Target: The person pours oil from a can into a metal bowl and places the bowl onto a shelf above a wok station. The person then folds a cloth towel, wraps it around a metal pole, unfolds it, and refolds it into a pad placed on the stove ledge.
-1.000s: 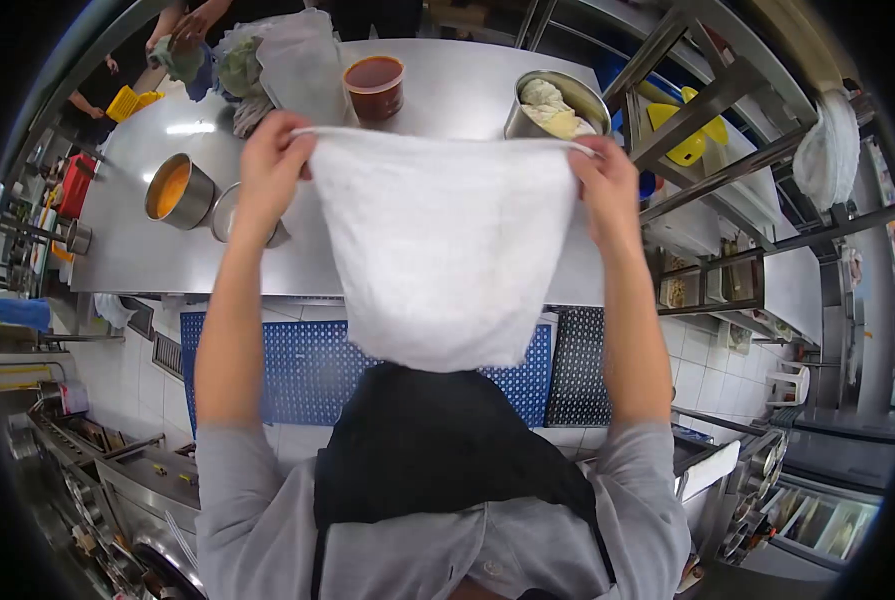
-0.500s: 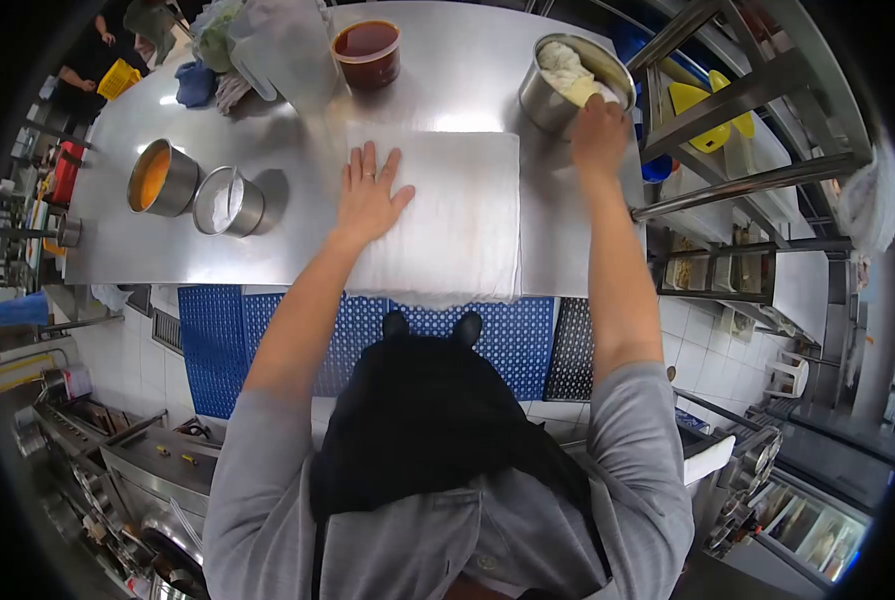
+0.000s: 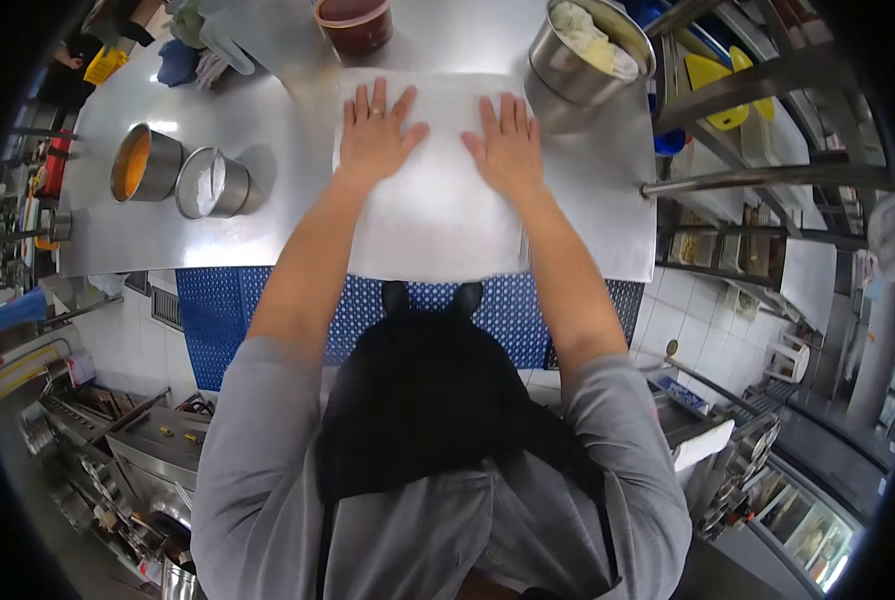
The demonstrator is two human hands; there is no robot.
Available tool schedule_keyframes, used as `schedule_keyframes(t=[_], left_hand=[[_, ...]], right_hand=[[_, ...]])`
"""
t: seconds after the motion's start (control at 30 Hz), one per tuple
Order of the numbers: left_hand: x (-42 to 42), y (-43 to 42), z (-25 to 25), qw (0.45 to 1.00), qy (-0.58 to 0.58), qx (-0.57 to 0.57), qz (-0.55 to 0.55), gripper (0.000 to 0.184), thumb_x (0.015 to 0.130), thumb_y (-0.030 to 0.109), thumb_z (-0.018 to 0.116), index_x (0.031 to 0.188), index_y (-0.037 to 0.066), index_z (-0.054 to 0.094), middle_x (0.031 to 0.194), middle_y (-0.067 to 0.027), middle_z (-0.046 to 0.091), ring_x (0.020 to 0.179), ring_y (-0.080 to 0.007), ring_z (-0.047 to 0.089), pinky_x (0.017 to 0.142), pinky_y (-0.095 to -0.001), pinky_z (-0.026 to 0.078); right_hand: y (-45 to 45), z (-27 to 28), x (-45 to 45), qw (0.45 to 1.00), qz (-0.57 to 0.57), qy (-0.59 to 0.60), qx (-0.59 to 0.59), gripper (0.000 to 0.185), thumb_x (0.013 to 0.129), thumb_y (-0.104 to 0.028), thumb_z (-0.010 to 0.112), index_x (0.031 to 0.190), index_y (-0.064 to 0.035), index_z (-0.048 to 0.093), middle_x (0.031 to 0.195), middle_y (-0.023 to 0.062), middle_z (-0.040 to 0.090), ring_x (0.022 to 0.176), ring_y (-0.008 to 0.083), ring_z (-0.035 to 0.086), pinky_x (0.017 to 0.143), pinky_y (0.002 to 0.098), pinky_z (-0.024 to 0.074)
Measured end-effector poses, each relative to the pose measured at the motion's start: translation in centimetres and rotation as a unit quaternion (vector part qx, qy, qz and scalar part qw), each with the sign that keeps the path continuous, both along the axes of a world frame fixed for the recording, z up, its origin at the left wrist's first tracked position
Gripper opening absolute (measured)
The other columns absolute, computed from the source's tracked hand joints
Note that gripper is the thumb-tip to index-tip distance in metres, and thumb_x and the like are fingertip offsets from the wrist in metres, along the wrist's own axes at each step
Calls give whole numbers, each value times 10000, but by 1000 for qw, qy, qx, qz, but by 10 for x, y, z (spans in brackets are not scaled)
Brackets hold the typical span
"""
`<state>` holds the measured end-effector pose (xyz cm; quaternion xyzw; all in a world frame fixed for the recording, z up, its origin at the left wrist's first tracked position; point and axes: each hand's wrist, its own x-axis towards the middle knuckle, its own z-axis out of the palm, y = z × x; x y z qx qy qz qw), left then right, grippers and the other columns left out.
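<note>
A white cloth (image 3: 432,220) lies flat on the steel table, its near edge reaching the table's front. My left hand (image 3: 375,138) rests on the cloth's upper left with fingers spread and a ring on one finger. On the upper right of the cloth, my right hand (image 3: 507,145) lies flat, fingers apart. Neither hand holds anything. Just beyond my right hand stands a steel pot (image 3: 567,78) with a pale, bunched white and yellowish mass (image 3: 592,38) in it. I cannot tell what that mass is.
Left on the steel table (image 3: 297,215) stand a metal container of orange contents (image 3: 157,165) and another of white contents (image 3: 229,190) with a utensil. A tub of dark red liquid (image 3: 357,30) is at the back. A metal rack (image 3: 767,185) borders the right side.
My right hand has left the pot and moved left onto the cloth, flattening out. My left hand stays spread on the cloth. The view has shifted, so the table items sit higher.
</note>
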<state>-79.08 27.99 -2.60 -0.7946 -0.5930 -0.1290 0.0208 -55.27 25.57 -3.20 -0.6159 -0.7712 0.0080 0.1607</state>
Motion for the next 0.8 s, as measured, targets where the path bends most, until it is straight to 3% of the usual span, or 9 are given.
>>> schedule_keyframes(t=[0.1, 0.17, 0.2, 0.27, 0.33, 0.47, 0.5, 0.63, 0.8], left_hand=[[-7, 5, -9, 996, -86, -9, -2, 654, 971, 492, 538, 1543, 210, 397, 1611, -217, 283, 1488, -414, 245, 1216, -500, 186], [-28, -33, 14, 953, -299, 26, -33, 552, 946, 328, 633, 1451, 138, 520, 1482, -226, 475, 1364, -369, 458, 1129, -440, 360], [-41, -63, 23, 938, -347, 16, 7, 477, 923, 255, 659, 1365, 95, 576, 1348, -213, 566, 1224, -339, 552, 1031, -415, 432], [-69, -127, 27, 915, -386, -33, 109, 337, 893, 165, 688, 1199, 30, 653, 1090, -179, 678, 957, -290, 663, 848, -386, 518], [-80, -173, 25, 907, -368, -80, 190, 266, 881, 166, 699, 1092, 7, 672, 943, -158, 693, 811, -276, 675, 749, -389, 530], [-66, -201, 42, 953, -225, -48, 196, 320, 857, 248, 737, 1025, -15, 668, 834, -126, 665, 743, -277, 650, 683, -384, 521], [-61, -200, 44, 951, -222, -52, 209, 326, 837, 304, 738, 951, 9, 658, 828, -146, 657, 759, -328, 650, 702, -434, 520], [-58, -190, 52, 952, -148, -163, 210, 270, 848, 298, 697, 837, 38, 626, 836, -160, 677, 791, -371, 663, 722, -488, 516], [-42, -189, 62, 950, -63, -211, 222, 292, 863, 269, 667, 971, 2, 619, 921, -239, 703, 876, -428, 689, 778, -544, 528]], right_hand=[[16, 1, 12, 999, 7, 49, -5, 591, 975, -417, 547, 1457, -81, 486, 1513, 266, 414, 1420, 428, 363, 1159, 523, 286], [-18, 30, 28, 982, 8, 188, 4, 425, 948, -317, 600, 1281, -53, 594, 1297, 249, 569, 1219, 416, 527, 1025, 483, 416], [-45, 43, 35, 966, 8, 257, 10, 345, 934, -268, 627, 1192, -39, 647, 1189, 240, 647, 1119, 410, 609, 958, 462, 480], [-112, 58, 41, 966, -101, 232, -47, 163, 886, -173, 673, 932, -19, 646, 848, 166, 676, 776, 387, 650, 721, 448, 526], [-162, 49, 46, 972, -114, 190, -82, 258, 859, -259, 728, 886, -27, 617, 778, 126, 666, 689, 363, 648, 657, 456, 518], [-181, 60, 24, 955, -223, 142, -138, 375, 797, -349, 800, 904, -30, 634, 798, 138, 673, 763, 345, 676, 695, 458, 528], [-179, 58, 25, 957, -228, 124, -131, 400, 784, -369, 810, 910, -31, 637, 799, 141, 673, 780, 341, 681, 703, 458, 530], [-166, 70, 26, 932, -258, 101, -233, 415, 771, -406, 804, 893, -35, 661, 861, 164, 682, 855, 357, 685, 746, 471, 530], [-165, 49, 40, 947, -201, 129, -214, 356, 784, -366, 764, 809, -27, 657, 850, 170, 700, 823, 370, 681, 750, 465, 526]])
